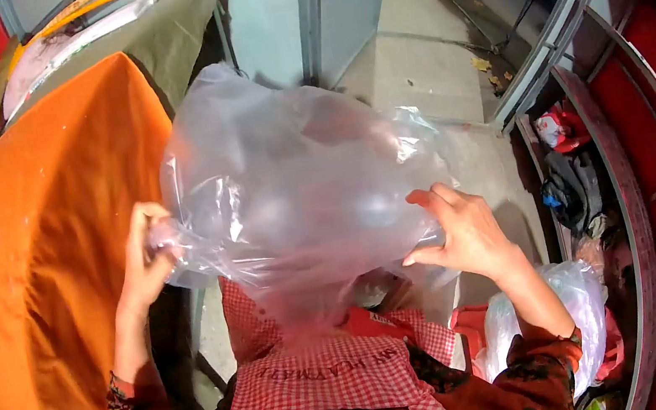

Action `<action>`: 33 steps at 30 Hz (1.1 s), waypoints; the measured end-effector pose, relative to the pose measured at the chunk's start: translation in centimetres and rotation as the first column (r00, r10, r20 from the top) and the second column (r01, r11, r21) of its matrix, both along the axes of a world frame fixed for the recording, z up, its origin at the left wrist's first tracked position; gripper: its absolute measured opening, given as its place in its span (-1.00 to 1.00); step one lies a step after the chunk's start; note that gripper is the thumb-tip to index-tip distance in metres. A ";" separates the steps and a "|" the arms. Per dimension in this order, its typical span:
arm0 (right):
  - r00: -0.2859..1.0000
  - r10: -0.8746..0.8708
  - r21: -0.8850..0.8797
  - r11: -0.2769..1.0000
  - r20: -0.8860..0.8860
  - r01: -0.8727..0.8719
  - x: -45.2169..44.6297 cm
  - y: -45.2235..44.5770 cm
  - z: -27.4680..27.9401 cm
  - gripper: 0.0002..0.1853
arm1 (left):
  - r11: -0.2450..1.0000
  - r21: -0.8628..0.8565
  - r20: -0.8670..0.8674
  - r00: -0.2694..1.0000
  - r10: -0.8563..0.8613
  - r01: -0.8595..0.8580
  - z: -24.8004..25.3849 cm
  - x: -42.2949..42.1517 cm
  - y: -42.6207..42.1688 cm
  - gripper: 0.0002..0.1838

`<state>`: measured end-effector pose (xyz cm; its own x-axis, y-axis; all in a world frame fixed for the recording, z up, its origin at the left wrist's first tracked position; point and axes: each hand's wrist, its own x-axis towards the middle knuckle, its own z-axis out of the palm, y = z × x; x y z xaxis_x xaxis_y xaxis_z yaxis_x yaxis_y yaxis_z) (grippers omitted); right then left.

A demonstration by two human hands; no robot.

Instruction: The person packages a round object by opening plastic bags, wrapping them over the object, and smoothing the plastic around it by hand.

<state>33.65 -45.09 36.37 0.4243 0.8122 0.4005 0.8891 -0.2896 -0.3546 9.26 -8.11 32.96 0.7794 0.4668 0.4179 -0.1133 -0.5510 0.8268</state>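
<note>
Red-and-white checked cloth apron [320, 380] lies nearest, a broad orange cloth cover [86, 173] off to its left. Ahead of it billows a large, clear, thin plastic bag [298, 175]. The bare left hand [146, 262] grips a gathered edge; the bare right hand [468, 231] curves at the opposite side, thumb and fingers apart. Gentle, level holds should best spare the bag creases; glare makes its mouth hard to place.

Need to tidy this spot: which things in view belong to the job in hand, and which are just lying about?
In the job:
clear plastic bag
left fingers, gripping its bunched side
right fingers, spread against its other side

Apparently lying about:
orange cloth
dark bundle, far right
bunched plastic, lower right, possibly related
</note>
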 end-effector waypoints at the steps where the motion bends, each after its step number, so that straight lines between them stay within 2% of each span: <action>1: 0.988 -0.033 -0.088 0.995 0.153 0.047 0.0 -0.2 -0.2 -0.75 | 0.979 0.202 -0.041 0.999 -0.024 0.032 1.6 0.0 -1.7 -0.55; 2: 0.962 -0.105 -0.121 0.983 0.251 0.139 0.5 -0.8 -0.9 -0.76 | 0.847 0.525 -0.155 0.988 0.006 0.077 2.9 -0.1 -2.5 -0.30; 3: 0.921 -0.171 -0.146 0.961 0.349 0.234 0.9 -1.4 -1.6 -0.76 | 0.818 0.560 -0.395 0.910 0.128 0.128 3.5 -0.5 -3.5 -0.42; 5: 0.849 -0.293 0.082 0.955 0.440 0.286 2.4 -1.6 -1.6 -0.70 | 0.706 0.694 -0.372 0.910 0.181 0.143 -0.9 -1.2 -1.6 -0.63; 6: 0.815 -0.340 0.182 0.940 0.469 0.287 3.2 -1.6 -1.1 -0.69 | 0.701 0.701 -0.364 0.910 0.199 0.127 -1.5 -1.0 -1.7 -0.84; 7: 0.778 -0.391 0.283 0.917 0.491 0.283 3.7 -1.7 -1.0 -0.68 | 0.712 0.700 -0.280 0.940 0.193 0.062 -1.6 -1.1 -1.8 -0.85; 8: 0.802 -0.429 0.331 0.893 0.415 0.306 4.1 -1.8 -1.5 -0.67 | 0.721 0.693 -0.191 0.964 0.186 -0.001 -1.3 -0.9 -2.4 -0.85; 9: 0.891 -0.409 0.379 0.870 0.196 0.315 4.5 -2.0 -2.5 -0.68 | 0.731 0.680 -0.101 0.979 0.180 -0.064 -0.5 -0.5 -3.3 -0.86; 10: 0.935 -0.352 0.419 0.845 -0.030 0.332 4.9 -2.1 -3.6 -0.69 | 0.699 0.710 0.026 0.995 0.092 -0.083 0.5 0.2 -3.8 -0.86; 11: 0.931 -0.264 0.452 0.818 -0.252 0.355 5.0 -2.2 -4.2 -0.70 | 0.756 0.651 0.027 0.998 0.063 -0.065 0.3 -0.1 -3.6 -0.87; 12: 0.926 -0.177 0.487 0.809 -0.334 0.331 4.8 -2.2 -4.2 -0.71 | 0.807 0.588 0.033 0.999 0.035 -0.048 -0.1 -0.4 -3.0 -0.87; 13: 0.928 -0.145 0.484 0.819 -0.345 0.308 4.8 -2.1 -4.1 -0.71 | 0.852 0.523 0.041 0.999 0.007 -0.027 -0.5 -0.8 -2.5 -0.87; 14: 0.927 -0.115 0.480 0.829 -0.356 0.287 4.8 -2.2 -3.8 -0.71 | 0.911 0.404 0.031 0.996 0.080 -0.086 -0.8 -1.1 -2.4 -0.83; 15: 0.926 -0.086 0.476 0.838 -0.368 0.267 4.6 -2.3 -3.4 -0.70 | 0.916 0.385 0.030 0.993 0.113 -0.116 -2.1 -2.2 -0.9 -0.79; 17: 0.972 -0.102 0.287 0.944 -0.210 0.161 1.9 -1.9 -0.8 -0.67 | 0.959 0.262 -0.049 0.991 0.123 -0.106 -0.5 -2.8 -1.5 -0.88; 20: 0.979 -0.196 -0.090 0.976 0.052 0.200 -0.2 -2.4 -0.2 -0.60 | 0.915 0.400 -0.108 0.988 0.109 -0.057 3.8 -1.1 -5.3 -0.71; 21: 0.962 -0.225 -0.215 0.943 0.151 0.254 -0.6 -2.7 -0.4 -0.58 | 0.845 0.534 -0.200 0.969 0.144 -0.016 3.5 -1.2 -5.2 -0.64; 22: 0.956 -0.250 -0.272 0.919 0.153 0.284 -0.3 -3.2 -1.4 -0.59 | 0.758 0.651 -0.283 0.940 0.191 0.043 2.9 -1.5 -4.8 -0.56; 23: 0.940 -0.248 -0.194 0.935 0.237 0.295 -0.3 -3.4 -1.4 -0.62 | 0.657 0.745 -0.357 0.901 0.247 0.115 2.2 -1.9 -4.3 -0.49; 24: 0.915 -0.247 -0.117 0.948 0.319 0.297 -0.2 -3.5 -1.3 -0.64 | 0.572 0.814 -0.320 0.898 0.304 0.096 1.2 -1.7 -3.8 -0.52; 26: 0.872 -0.225 0.067 0.974 0.434 0.218 -0.4 -3.2 0.2 -0.73 | 0.588 0.807 -0.267 0.925 0.269 0.062 1.3 -1.9 -3.9 -0.59; 27: 0.910 -0.205 0.094 0.979 0.359 0.184 0.0 -3.3 -0.1 -0.72 | 0.595 0.802 -0.242 0.937 0.252 0.047 2.0 -1.6 -4.4 -0.63; 28: 0.942 -0.181 0.124 0.981 0.283 0.152 0.4 -3.6 -0.6 -0.72 | 0.588 0.809 -0.142 0.968 0.209 -0.008 2.8 -1.1 -5.2 -0.80; 29: 0.967 -0.154 0.157 0.980 0.205 0.122 0.7 -3.9 -1.1 -0.72 | 0.634 0.773 -0.127 0.983 0.135 0.013 2.4 -1.3 -4.6 -0.82; 30: 0.983 -0.165 0.132 0.976 -0.081 0.175 0.7 -4.3 -1.9 -0.73 | 0.677 0.735 -0.102 0.993 0.061 0.034 1.7 -1.7 -3.5 -0.83; 31: 0.967 -0.189 0.087 0.975 -0.172 0.206 0.4 -4.4 -2.2 -0.72 | 0.715 0.697 -0.071 0.997 -0.010 0.057 1.4 -1.9 -3.0 -0.85; 32: 0.942 -0.214 0.040 0.972 -0.259 0.231 0.1 -4.6 -2.4 -0.72 | 0.916 0.401 -0.130 0.990 0.050 0.006 1.3 -2.4 -3.5 -0.83; 33: 0.908 -0.240 -0.010 0.968 -0.344 0.252 -0.1 -4.8 -2.7 -0.71 | 0.918 0.398 -0.144 0.987 0.071 -0.008 1.2 -2.8 -3.5 -0.81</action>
<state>33.53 -49.86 33.68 0.7239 0.6531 0.2224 0.6156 -0.4658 -0.6357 6.46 -11.59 34.18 0.8325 0.3198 0.4524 0.0246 -0.8371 0.5465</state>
